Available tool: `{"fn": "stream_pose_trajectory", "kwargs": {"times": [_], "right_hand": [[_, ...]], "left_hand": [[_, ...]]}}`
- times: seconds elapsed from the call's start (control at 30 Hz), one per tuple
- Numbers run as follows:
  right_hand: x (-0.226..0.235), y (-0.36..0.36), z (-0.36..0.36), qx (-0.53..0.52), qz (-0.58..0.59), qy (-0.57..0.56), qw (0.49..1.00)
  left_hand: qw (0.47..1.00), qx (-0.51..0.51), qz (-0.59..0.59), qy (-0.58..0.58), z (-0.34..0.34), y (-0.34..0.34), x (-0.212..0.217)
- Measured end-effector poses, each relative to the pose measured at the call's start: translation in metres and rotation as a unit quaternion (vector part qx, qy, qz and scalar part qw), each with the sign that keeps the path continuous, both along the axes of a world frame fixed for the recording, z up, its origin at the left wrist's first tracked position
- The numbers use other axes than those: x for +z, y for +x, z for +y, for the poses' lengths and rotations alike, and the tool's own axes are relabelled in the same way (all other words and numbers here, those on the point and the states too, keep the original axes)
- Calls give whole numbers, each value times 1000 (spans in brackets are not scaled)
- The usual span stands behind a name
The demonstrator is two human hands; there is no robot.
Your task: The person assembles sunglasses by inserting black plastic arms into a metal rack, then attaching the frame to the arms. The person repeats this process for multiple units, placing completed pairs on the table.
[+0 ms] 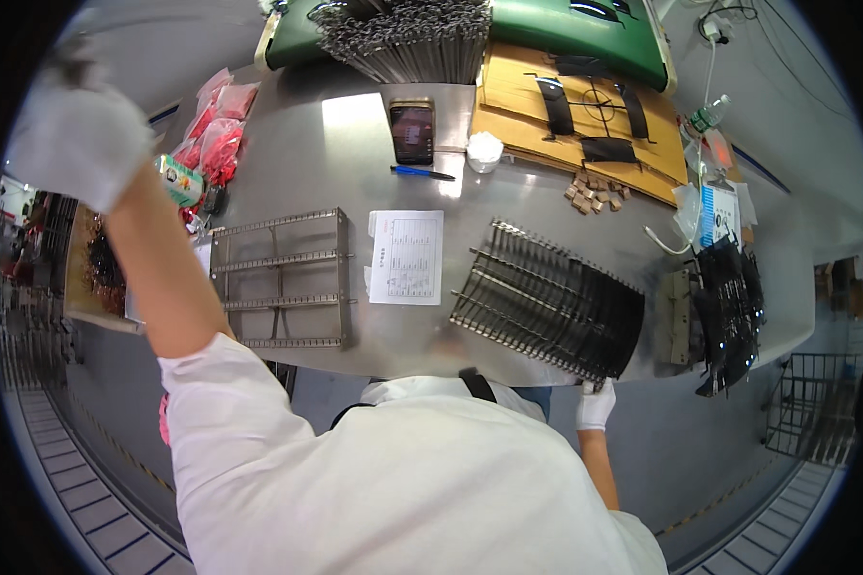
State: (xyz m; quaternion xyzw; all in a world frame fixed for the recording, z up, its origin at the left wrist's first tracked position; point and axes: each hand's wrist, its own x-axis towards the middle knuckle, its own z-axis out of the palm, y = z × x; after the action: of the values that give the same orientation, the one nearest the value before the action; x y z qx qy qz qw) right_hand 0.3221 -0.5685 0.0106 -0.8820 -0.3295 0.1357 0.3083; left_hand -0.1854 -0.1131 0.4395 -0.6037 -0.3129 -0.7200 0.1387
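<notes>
My left hand [91, 144], in a white glove, is raised high at the far left, over the table's left side. Motion blurs its fingers, and a dark blurred shape shows at their tips; I cannot make out what it is. At the table's near edge my right hand [596, 407], also white-gloved, is closed at the near corner of a slotted metal rack [518, 287]. That rack lies at an angle, with thin black curved sheets [609, 321] lined up in its right part. A second slotted metal rack [278, 278] stands left of centre with bare slots.
A printed sheet [407, 259] lies between the racks. Behind it are a phone [412, 132], a blue pen [422, 173], a white cup-like object [484, 151], cardboard [518, 105] and small brown blocks [593, 195]. Black sheets [729, 307] stand at the right; pink bags [222, 125] sit at the left.
</notes>
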Motion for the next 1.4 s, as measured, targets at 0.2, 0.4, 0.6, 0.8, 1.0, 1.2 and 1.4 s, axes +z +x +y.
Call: {"fn": "stream_pose_trajectory", "kwargs": {"times": [0.2,0.4,0.6,0.8,1.0,1.2,1.4], "right_hand": [[15,-2,-24,-6,14,-82,996],[89,40,-7,113,-120,16,986],[174,16,100,172,-203,114,957],[190,-31,219,528,-291,9,798],[158,-32,254,607,-279,-56,742],[159,-33,258,612,-276,-54,739],[159,-32,258,612,-267,-50,743]], "left_hand": [[895,-304,-190,-266,-45,150,-152],[782,-301,-154,-523,-67,224,-335],[656,-330,-318,-600,-50,245,-394],[607,-319,-421,-593,-28,270,-432],[559,-347,-402,-636,-33,286,-433],[545,-334,-411,-650,-40,288,-436],[541,-334,-367,-679,-37,280,-421]]}}
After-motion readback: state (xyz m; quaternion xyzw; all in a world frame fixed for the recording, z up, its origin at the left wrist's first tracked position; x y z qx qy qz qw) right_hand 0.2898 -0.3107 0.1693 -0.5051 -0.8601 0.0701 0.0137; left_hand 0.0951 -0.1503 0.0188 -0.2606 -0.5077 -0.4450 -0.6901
